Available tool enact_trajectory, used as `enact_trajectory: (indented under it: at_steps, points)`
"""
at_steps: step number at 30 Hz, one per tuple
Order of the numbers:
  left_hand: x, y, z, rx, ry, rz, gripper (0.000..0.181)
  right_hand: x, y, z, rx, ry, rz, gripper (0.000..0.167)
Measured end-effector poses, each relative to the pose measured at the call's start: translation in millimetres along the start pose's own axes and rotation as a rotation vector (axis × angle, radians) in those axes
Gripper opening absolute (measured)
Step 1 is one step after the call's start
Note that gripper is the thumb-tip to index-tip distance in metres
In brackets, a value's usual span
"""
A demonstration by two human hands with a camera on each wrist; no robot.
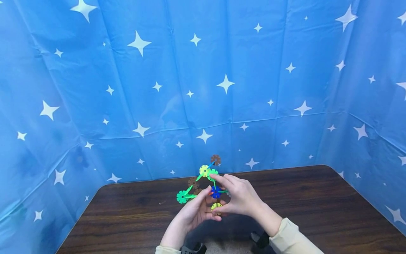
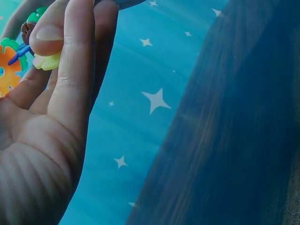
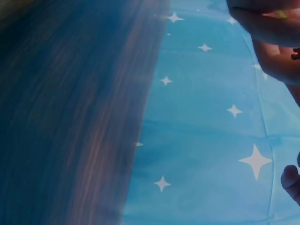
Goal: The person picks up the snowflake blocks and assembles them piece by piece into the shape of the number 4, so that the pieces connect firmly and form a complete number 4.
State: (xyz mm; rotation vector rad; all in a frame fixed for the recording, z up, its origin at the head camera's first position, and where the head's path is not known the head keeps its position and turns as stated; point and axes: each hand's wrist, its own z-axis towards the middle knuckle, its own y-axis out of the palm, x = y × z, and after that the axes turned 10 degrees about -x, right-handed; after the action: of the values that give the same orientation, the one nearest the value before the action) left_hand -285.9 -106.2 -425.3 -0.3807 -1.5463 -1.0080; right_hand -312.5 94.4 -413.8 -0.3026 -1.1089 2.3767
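Several notched plastic discs are joined into an open, branching snowflake-disc structure, held above the table between both hands. In the head view it has a green disc (image 1: pixel 182 197) at left, a yellow disc (image 1: pixel 204 171) and a brown disc (image 1: pixel 216 159) at the top, and a blue disc (image 1: pixel 216 192) in the middle. From the lower left my left hand (image 1: pixel 196 214) holds it, thumb by the blue disc. My right hand (image 1: pixel 243 196) pinches a lower yellow disc (image 1: pixel 216 206), its index finger at the upper green disc (image 1: pixel 213 175). An orange disc (image 2: pixel 8 70) shows in the left wrist view.
Beneath the hands lies a dark wood-grain table (image 1: pixel 127 211) with rounded far corners. A blue curtain (image 1: pixel 177 106) with white stars hangs behind it and along both sides. Dark bands (image 1: pixel 194 248) sit at the wrists.
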Motion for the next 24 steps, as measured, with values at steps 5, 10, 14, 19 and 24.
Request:
enact_trajectory:
  at_steps: [5, 10, 14, 19, 24]
  points:
    - [-1.0, 0.6, 0.8, -0.006, 0.001, -0.008, 0.048, 4.8, 3.6, -0.8, 0.024, -0.041, 0.017, 0.099]
    - [-2.3, 1.3, 2.7, -0.005, 0.009, -0.021, 0.047, 7.0, 3.5, 0.6, 0.02, -0.059, 0.072, 0.096]
    - [-2.0, 3.0, 2.8, -0.008, 0.018, -0.034, 0.044, 7.7, 1.0, 3.8, 0.017, -0.064, 0.098, 0.094]
    - [-0.4, 5.5, 1.7, -0.027, 0.04, -0.048, 0.047, 7.2, -3.3, 7.9, 0.024, -0.081, 0.113, 0.092]
    - [0.5, 6.7, 0.4, -0.07, 0.06, -0.063, 0.053, 6.4, -5.9, 9.2, 0.014, -0.085, 0.156, 0.091]
